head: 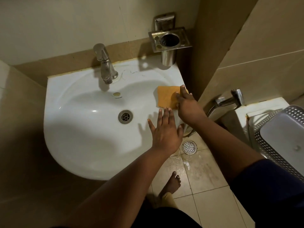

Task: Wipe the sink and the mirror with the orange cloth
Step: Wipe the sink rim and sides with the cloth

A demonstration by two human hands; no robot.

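Observation:
A white wall-mounted sink (79,142) fills the middle of the head view, with a steel drain (125,116) in its bowl and a chrome tap (105,65) at the back. The folded orange cloth (166,96) lies on the sink's right rim. My right hand (187,106) rests on the cloth's right edge, fingers curled around it. My left hand (164,130) hovers flat over the rim just below the cloth, fingers spread, holding nothing. No mirror is in view.
A steel tumbler holder (169,40) is fixed to the wall behind the sink's right corner. At right are a hand sprayer (230,99) and a grey plastic basket (279,139). A floor drain (189,147) sits in wet tiles beside my bare foot (171,183).

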